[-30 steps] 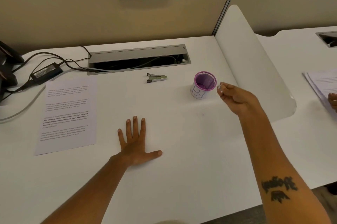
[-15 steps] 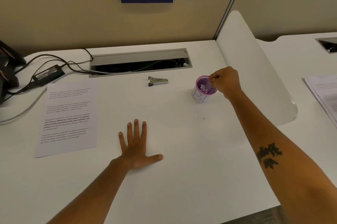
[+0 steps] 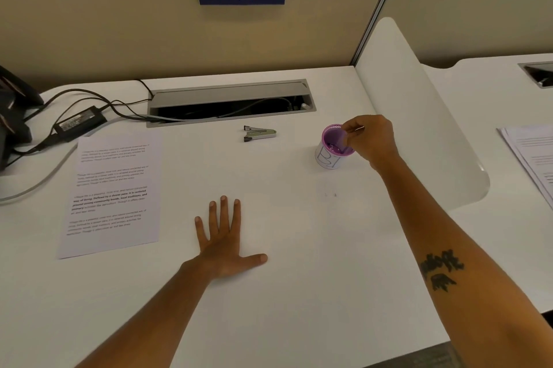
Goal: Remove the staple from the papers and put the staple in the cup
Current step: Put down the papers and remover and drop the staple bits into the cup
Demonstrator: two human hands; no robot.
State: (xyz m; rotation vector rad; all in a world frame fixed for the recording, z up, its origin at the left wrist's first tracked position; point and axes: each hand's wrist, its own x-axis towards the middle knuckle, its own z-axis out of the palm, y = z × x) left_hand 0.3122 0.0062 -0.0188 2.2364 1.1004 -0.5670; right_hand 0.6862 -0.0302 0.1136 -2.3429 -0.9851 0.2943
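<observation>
A small white cup (image 3: pixel 326 159) with a purple inside and rim stands right of the desk's middle. My right hand (image 3: pixel 372 140) hovers over its right rim, fingertips pinched together just above the opening. A thin dark sliver, the staple (image 3: pixel 359 128), shows at the pinch. My left hand (image 3: pixel 223 243) lies flat on the desk, palm down, fingers spread, holding nothing. The printed papers (image 3: pixel 110 194) lie flat at the left. A metal staple remover (image 3: pixel 259 133) rests between the papers and the cup.
A grey cable slot (image 3: pixel 230 102) runs along the back of the desk. A black power adapter (image 3: pixel 79 122) with cables sits at the back left. A white curved divider (image 3: pixel 419 116) borders the right side, with another paper stack (image 3: pixel 532 155) beyond it.
My right hand has moved left from beside the cup to over its mouth, fingers still pinched. My left hand has stayed flat in place.
</observation>
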